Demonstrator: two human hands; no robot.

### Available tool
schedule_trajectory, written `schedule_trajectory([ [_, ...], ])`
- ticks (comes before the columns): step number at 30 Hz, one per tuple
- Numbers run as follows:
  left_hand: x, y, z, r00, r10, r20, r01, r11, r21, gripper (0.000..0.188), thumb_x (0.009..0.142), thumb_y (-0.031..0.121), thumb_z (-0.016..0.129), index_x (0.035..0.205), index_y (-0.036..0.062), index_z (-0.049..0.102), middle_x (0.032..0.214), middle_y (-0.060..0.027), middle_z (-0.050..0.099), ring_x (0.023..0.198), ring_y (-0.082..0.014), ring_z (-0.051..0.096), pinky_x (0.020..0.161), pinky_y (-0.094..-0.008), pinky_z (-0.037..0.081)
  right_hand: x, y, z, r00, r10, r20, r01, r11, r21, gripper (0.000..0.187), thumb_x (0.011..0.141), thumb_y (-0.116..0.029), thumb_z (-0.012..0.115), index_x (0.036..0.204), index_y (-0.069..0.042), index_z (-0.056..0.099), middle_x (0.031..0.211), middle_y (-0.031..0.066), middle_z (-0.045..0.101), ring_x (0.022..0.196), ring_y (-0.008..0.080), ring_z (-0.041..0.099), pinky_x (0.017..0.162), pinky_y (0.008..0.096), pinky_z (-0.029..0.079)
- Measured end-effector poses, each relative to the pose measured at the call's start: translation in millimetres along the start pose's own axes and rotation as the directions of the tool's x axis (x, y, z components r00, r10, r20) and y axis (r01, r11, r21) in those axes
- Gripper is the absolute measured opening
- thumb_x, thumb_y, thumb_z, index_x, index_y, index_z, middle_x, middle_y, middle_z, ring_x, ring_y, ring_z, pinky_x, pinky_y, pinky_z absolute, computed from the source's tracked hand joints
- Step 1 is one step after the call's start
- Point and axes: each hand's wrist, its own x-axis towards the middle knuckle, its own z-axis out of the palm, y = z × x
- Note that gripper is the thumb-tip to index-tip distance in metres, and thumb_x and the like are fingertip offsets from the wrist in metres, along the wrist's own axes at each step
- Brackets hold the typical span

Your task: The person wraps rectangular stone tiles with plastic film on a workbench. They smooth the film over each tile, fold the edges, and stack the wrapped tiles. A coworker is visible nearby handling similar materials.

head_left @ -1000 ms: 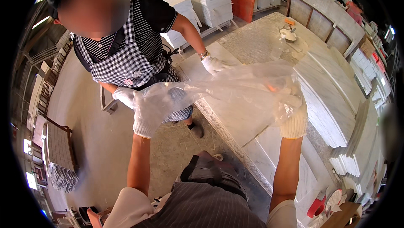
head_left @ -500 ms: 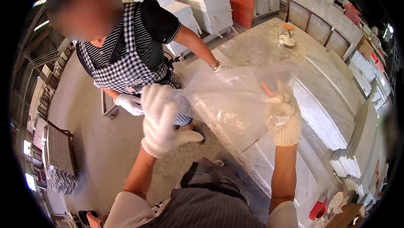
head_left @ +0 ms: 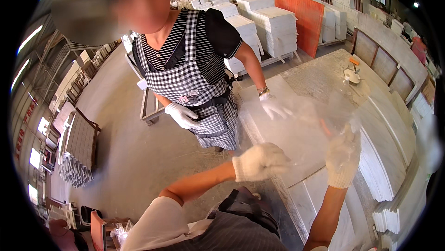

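Plastic film (head_left: 299,128) above slab edge (head_left: 288,204), floor (head_left: 139,167) alongside.

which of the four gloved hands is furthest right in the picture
Your right hand, with the clear plastic; your left hand, the co-worker's left hand and the co-worker's right hand all appear further left.

2 own hands (head_left: 262,162) (head_left: 343,160), 2 co-wkr hands (head_left: 181,115) (head_left: 274,107), 1 clr plastic sheet (head_left: 301,139), 1 chk apron (head_left: 185,83)
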Motion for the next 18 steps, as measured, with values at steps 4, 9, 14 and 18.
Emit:
schedule_trajectory([
  [4,22,32,20,0.946,0.119,-0.300,-0.175,0.970,-0.167,0.021,0.085,0.017,0.070,0.101,0.0039,0.069,0.120,-0.0196,0.058,0.104,-0.0389,0.055,0.094,-0.0467,0.042,19,31,20,0.934,-0.187,0.305,-0.358,-0.484,0.799,0.040,0.101,-0.029,0.047,0.133,-0.005,0.052,0.122,0.0129,0.060,0.100,0.0186,0.059,0.080,0.0322,0.049],
  [9,58,51,52,0.951,0.022,-0.308,-0.062,0.990,-0.123,0.049,0.082,0.019,0.064,0.123,-0.0060,0.053,0.132,-0.0224,0.047,0.112,-0.0417,0.043,0.103,-0.0505,0.033,5,76,-10,0.808,-0.479,0.343,-0.402,-0.874,-0.274,0.039,0.102,-0.023,0.046,0.136,-0.004,0.050,0.129,0.0157,0.056,0.123,0.0253,0.050,0.099,0.0380,0.043],
  [14,83,43,65,0.905,-0.145,-0.400,0.134,0.989,-0.054,0.056,0.088,0.022,0.059,0.137,-0.0035,0.046,0.142,-0.0221,0.041,0.123,-0.0407,0.041,0.107,-0.0460,0.030,-20,112,-39,0.768,-0.627,0.132,-0.411,-0.639,-0.650,0.040,0.101,-0.024,0.047,0.135,-0.004,0.050,0.128,0.0157,0.056,0.122,0.0254,0.051,0.099,0.0381,0.043],
  [18,89,26,66,0.791,-0.498,-0.356,0.280,0.812,-0.512,0.053,0.093,0.024,0.059,0.140,0.0027,0.046,0.152,-0.0203,0.035,0.138,-0.0384,0.033,0.112,-0.0440,0.026,-38,142,-55,0.791,-0.611,0.022,-0.420,-0.569,-0.708,0.040,0.101,-0.025,0.047,0.134,-0.004,0.050,0.128,0.0157,0.056,0.122,0.0255,0.051,0.099,0.0382,0.043],
])
